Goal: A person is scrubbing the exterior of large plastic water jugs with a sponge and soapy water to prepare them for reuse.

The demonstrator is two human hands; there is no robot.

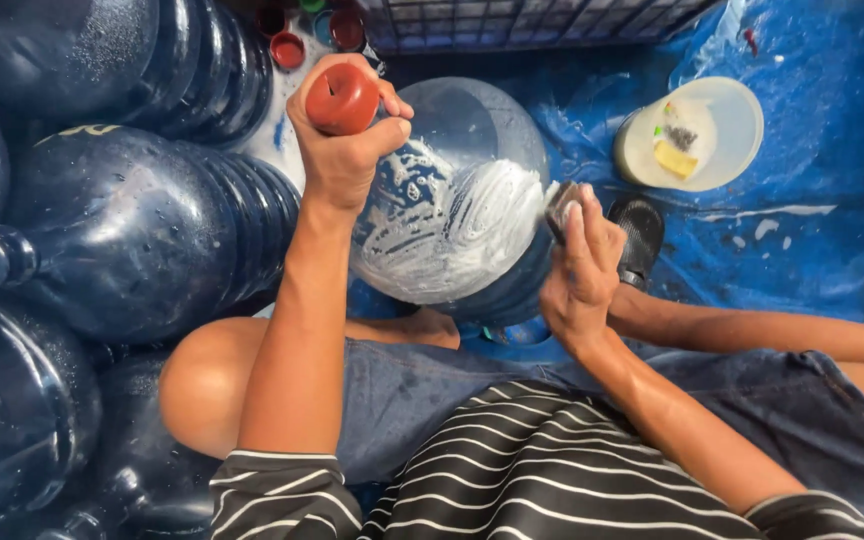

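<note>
A large blue water jug point(457, 190) stands upright between my knees, its shoulder smeared with white soap foam. My left hand point(342, 150) grips the jug's neck, just under its red cap point(340, 98). My right hand point(580, 272) presses a dark scrubbing pad point(560, 205) against the jug's right side, at the edge of the foam. My bare foot point(422, 328) rests at the jug's base.
Several dark blue jugs point(142, 230) lie stacked on the left. A white bowl point(727, 125) holding soap and a scrubber sits on the wet blue tarp point(812, 220) at the upper right. A black sandal point(640, 238) lies beside the jug. Red caps point(288, 48) and a crate point(522, 22) are at the top.
</note>
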